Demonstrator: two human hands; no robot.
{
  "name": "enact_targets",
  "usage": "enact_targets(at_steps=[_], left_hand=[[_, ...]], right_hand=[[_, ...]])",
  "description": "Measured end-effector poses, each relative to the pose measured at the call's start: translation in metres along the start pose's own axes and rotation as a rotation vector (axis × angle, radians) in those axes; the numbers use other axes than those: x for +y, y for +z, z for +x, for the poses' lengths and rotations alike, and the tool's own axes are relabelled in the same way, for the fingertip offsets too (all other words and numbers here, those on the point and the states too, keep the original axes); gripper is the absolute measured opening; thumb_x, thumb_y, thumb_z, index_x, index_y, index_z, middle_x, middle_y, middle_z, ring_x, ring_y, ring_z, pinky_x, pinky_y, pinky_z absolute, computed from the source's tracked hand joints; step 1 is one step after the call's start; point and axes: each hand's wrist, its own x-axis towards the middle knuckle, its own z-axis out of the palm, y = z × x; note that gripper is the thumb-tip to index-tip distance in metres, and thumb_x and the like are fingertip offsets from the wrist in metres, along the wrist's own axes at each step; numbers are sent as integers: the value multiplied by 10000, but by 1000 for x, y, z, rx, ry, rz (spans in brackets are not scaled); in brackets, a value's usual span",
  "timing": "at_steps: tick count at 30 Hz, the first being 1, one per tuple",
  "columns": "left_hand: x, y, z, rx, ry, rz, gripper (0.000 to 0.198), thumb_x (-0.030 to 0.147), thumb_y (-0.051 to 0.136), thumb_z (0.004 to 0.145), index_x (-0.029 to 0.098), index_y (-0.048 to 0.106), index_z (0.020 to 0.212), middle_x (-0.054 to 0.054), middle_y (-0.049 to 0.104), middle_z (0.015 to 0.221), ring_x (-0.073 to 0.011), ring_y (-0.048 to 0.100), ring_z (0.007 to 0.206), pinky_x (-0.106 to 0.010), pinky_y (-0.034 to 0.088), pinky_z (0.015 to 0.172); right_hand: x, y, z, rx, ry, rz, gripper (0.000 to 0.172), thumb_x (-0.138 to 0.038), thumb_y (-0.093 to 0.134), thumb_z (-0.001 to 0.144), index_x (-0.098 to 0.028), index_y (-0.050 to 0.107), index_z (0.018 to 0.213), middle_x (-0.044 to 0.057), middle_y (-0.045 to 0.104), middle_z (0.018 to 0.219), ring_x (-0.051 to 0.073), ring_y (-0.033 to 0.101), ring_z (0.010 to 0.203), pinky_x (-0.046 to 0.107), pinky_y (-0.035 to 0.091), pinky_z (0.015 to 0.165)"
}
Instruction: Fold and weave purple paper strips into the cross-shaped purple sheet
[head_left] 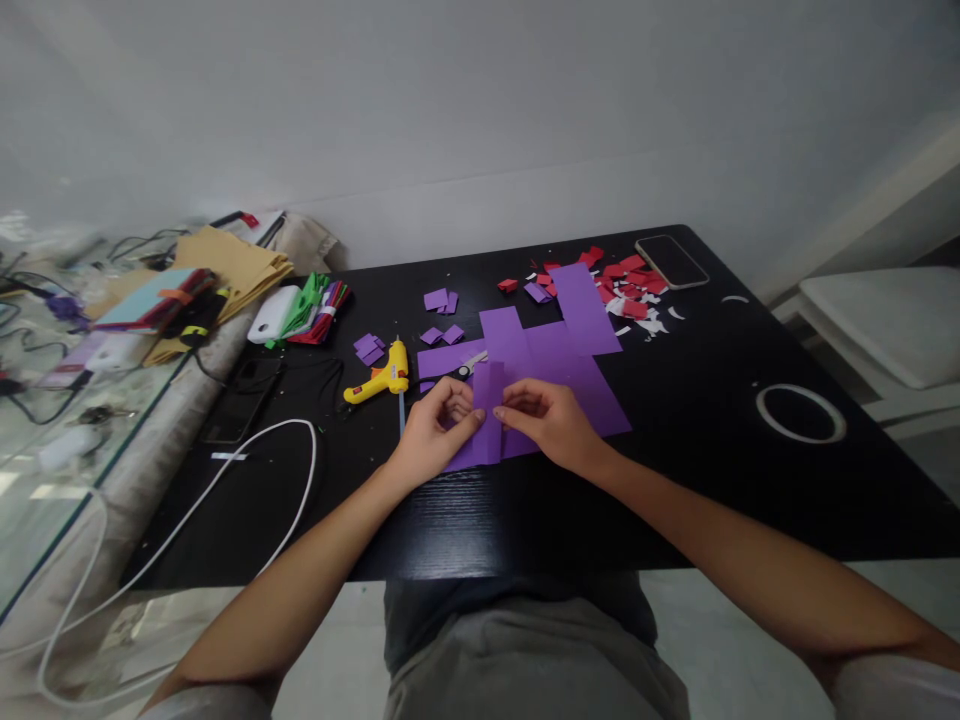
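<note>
**Left hand [442,424] and right hand [553,420] close on the purple strip [487,430]**

Here we are at the black table [712,490], and all the action is in the middle, near the front edge. The strip is between the two hands, creased lengthwise, one end toward the wall and the other toward the person. The left hand has it by the left edge, thumb across the front, fingers curled in behind. Over on the right edge, the right hand answers with a pinch of its own, thumb tip on the paper. Under and around them lie the larger purple sheets [592,390], overlapping one another; whether the strip touches them, I cannot tell.

Just beyond the left hand, the scissors [466,368] lie partly covered, blades over the paper. To their left, a yellow glue gun [386,375], nozzle toward the wall, with small purple pieces [369,348] close by. More small pieces sit farther back.

Out to the far right, a spread of red and white scraps [637,288], with a phone [673,262] just beside it. Nearer the front on that side, a pale ring [801,414] lies flat. Away on the left, a white cable [312,455] loops across the tabletop, passing near a second, dark phone [238,408]. Behind that, green and red bundles [324,308] rest against a white box [271,316].
</note>
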Motion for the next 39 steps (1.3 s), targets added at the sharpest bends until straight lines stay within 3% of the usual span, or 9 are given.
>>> enact_targets(at_steps=[16, 24, 27, 33, 39], left_hand=[[3, 1, 1, 9, -44, -89, 276, 357, 740, 876, 188, 577, 1021, 48, 595, 693, -90, 546, 622, -217, 443, 639], [1, -2, 0, 12, 14, 58, 210, 346, 773, 847, 168, 661, 850, 12, 632, 728, -104, 563, 632, -228, 466, 614], [3, -3, 0, -2, 67, 107, 181, 338, 770, 858, 175, 721, 919, -20, 691, 835, -122, 603, 686, -242, 490, 634], [10, -9, 3, 41, 259, 194, 88, 280, 774, 871, 204, 770, 914, -54, 746, 906, -185, 677, 886, -331, 544, 829], [9, -6, 3, 54, 192, 182, 140, 325, 784, 857, 192, 748, 885, -36, 712, 862, -149, 638, 764, -275, 522, 690]], right_hand=[[3, -1, 2, 7, -25, -24, 278, -327, 882, 683, -213, 717, 876, 19, 735, 841, 177, 695, 792, 343, 578, 817], [-2, -1, -1, -10, -179, -84, 133, -297, 798, 783, -222, 751, 884, 18, 760, 869, 182, 715, 848, 345, 567, 854], [-5, -2, -3, -39, -203, -96, 137, -287, 788, 794, -225, 754, 910, 27, 771, 916, 198, 729, 908, 366, 573, 900], [-7, -3, -4, -91, -155, -42, 242, -290, 829, 755, -230, 726, 966, 39, 776, 1018, 209, 736, 998, 404, 568, 1002], [-9, -4, -3, -60, -180, -107, 167, -329, 802, 795, -229, 734, 910, 28, 773, 931, 203, 731, 925, 380, 580, 917]])
